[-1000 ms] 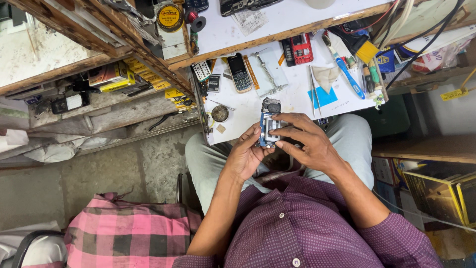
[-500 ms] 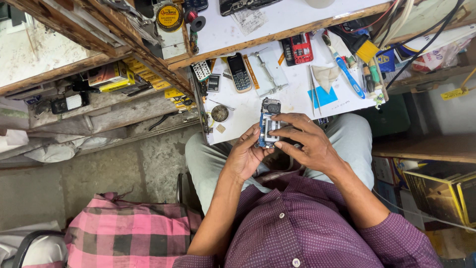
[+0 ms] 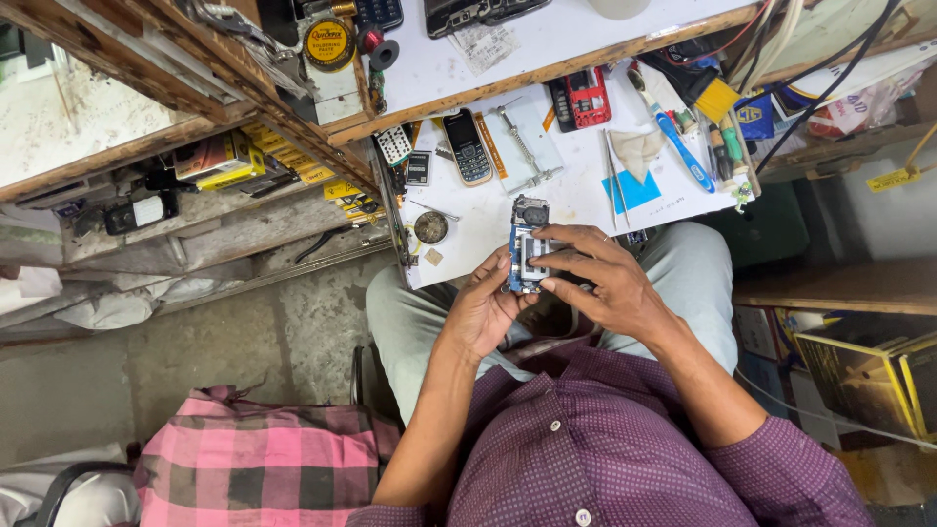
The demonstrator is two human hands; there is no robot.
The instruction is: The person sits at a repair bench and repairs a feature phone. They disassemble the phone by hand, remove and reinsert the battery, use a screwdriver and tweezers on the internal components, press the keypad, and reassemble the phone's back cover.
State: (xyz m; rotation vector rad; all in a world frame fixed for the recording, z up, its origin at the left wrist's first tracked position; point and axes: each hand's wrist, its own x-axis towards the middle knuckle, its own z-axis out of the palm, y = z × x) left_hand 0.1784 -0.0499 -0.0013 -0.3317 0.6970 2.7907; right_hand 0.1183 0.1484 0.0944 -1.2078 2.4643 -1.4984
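Hands meet at the centre of the frame over the near edge of a white worktop [image 3: 488, 210]. The left hand [image 3: 483, 312] cups a small opened mobile phone [image 3: 527, 249] from below and from the left, its fingers curled around the phone's lower end. The right hand [image 3: 595, 283] closes over the phone from the right, with the thumb and forefinger pinched against its middle and lower part, so both hands are partly shut on the same thing. The phone stands lengthwise up the frame, its top end bare and its inner metal parts showing, held just above the person's lap at the worktop's edge. Just left of the phone lies a small round tin [image 3: 430, 227]. Further up the frame, a dark keypad phone [image 3: 467, 146] lies flat, with a metal clamp frame [image 3: 522, 146] to its right and a red phone part [image 3: 586, 98] beyond that. A blue toothbrush [image 3: 673, 137] lies aslant at the upper right of the worktop, near a pair of tweezers [image 3: 613, 181]. At the top of the frame a raised shelf [image 3: 547, 49] carries a yellow-lidded round tin [image 3: 329, 44]. A pink checked cloth [image 3: 264, 459] lies at the lower left, and the person wears a purple dotted shirt [image 3: 605, 459].
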